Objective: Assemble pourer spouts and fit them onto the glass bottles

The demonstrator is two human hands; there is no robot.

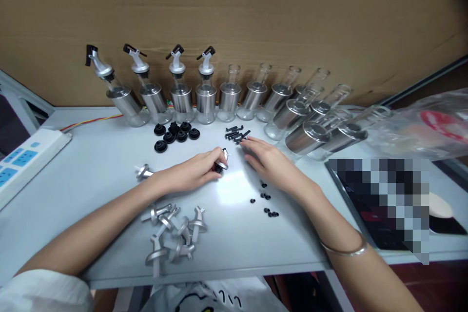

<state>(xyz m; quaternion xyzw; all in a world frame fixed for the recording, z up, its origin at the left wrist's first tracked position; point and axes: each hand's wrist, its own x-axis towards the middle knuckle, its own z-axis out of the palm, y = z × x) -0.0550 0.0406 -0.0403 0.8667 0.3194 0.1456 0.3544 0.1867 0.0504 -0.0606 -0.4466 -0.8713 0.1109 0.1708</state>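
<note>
From where I stand, the person's left hand (199, 170) has a small silver-and-black pourer (221, 165) pinched between thumb and fingers, just above the middle of the surface (234, 248). The right hand (272, 163) reaches out to the black levers (234, 134), its grip loose, thumb apart from the extended fingers; whether the fingertips touch a lever, I can't tell.

The pourer looks light and stiff, its silver part smooth enough to slip a little, while the black ribbed base seems rubbery and would give some purchase. I'd hold it around the wide collar or that base, sparing the slim spout. The levers look thin, light and perhaps easy to snap, best taken between two fingertips at mid-length.

Black stoppers (175, 132) lie beyond the left hand, probably soft and grippy. Bare silver pourers (175, 229) are heaped nearer the person, and tiny black caps (268, 197), likely quick to roll, sit by the right forearm. Along the back stand glass bottles (182, 100), surely the heaviest and most breakable things here.
</note>
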